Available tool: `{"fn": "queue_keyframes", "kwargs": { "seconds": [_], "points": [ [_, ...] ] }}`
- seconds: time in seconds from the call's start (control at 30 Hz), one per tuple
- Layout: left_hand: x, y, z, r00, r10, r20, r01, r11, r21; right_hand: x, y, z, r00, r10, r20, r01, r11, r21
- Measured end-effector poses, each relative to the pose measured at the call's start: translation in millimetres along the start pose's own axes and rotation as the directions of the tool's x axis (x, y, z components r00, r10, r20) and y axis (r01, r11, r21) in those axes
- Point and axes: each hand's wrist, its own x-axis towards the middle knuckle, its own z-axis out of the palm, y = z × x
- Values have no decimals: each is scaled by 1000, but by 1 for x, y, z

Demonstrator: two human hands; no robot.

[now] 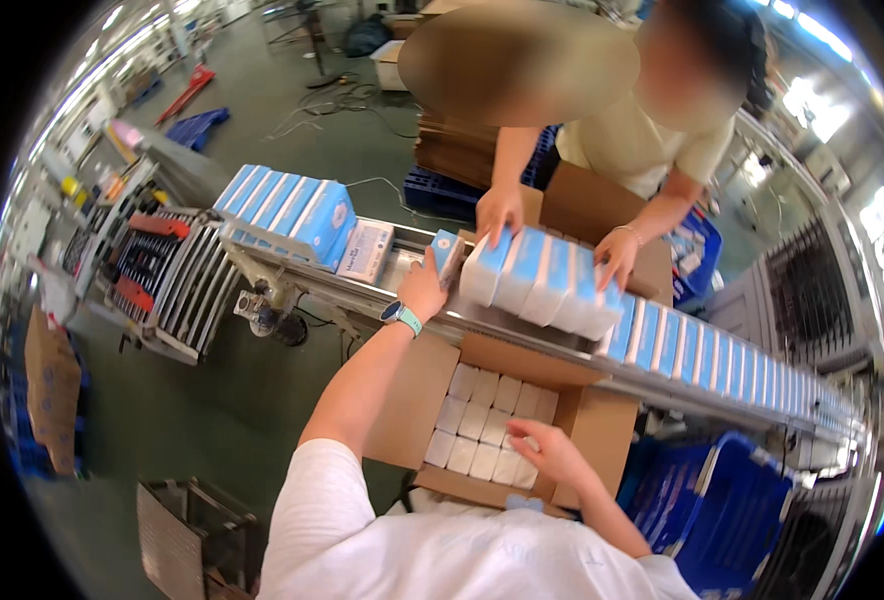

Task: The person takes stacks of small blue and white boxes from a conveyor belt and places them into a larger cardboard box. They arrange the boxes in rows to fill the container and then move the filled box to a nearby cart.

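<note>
My left hand point(424, 286), a watch on its wrist, grips a small blue-and-white pack point(448, 248) at the conveyor. My right hand point(552, 453) hovers over an open carton point(507, 350) with its fingers apart and nothing in them. Rows of white packs point(474, 420) fill much of that carton, which stands between me and the conveyor. Just left of the gripped pack, a white pack point(367, 250) lies flat. Across from me, a co-worker's two hands point(617, 255) press on a row of blue-and-white packs point(542, 280).
The narrow conveyor point(602, 362) crosses in front of me. More packs stand on it at left point(292, 208) and in a long line at right point(722, 357). Another open carton point(594, 205) is beside the co-worker. A blue crate point(707, 510) sits at my right, a metal stand point(197, 535) at lower left.
</note>
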Motion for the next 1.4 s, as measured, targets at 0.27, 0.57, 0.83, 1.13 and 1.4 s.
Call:
{"fn": "queue_keyframes", "kwargs": {
  "seconds": [0.27, 0.57, 0.83, 1.13, 1.4],
  "points": [
    [-14, -60, -39, 947, 91, -307, -29, 979, 202, 56, -16, 6, 910, -132, 393, 169, 984, -61],
    [66, -289, -220, 678, -109, -727, 301, 943, 140, 196, -110, 36, 992, -54, -116, 85, 955, 284],
    [153, -367, -225, 932, -58, -358, 73, 997, 27, 362, -161, 122, 956, 139, -260, -29, 922, 387],
    [174, -397, -237, 992, -25, 125, 84, 865, -494, 412, -168, 149, 862, 259, -436, -8, 866, 499],
    [164, -395, -236, 998, 31, -61, -63, 758, -649, 410, -190, 145, 824, 145, -547, 162, 866, 474]
  ]
}}
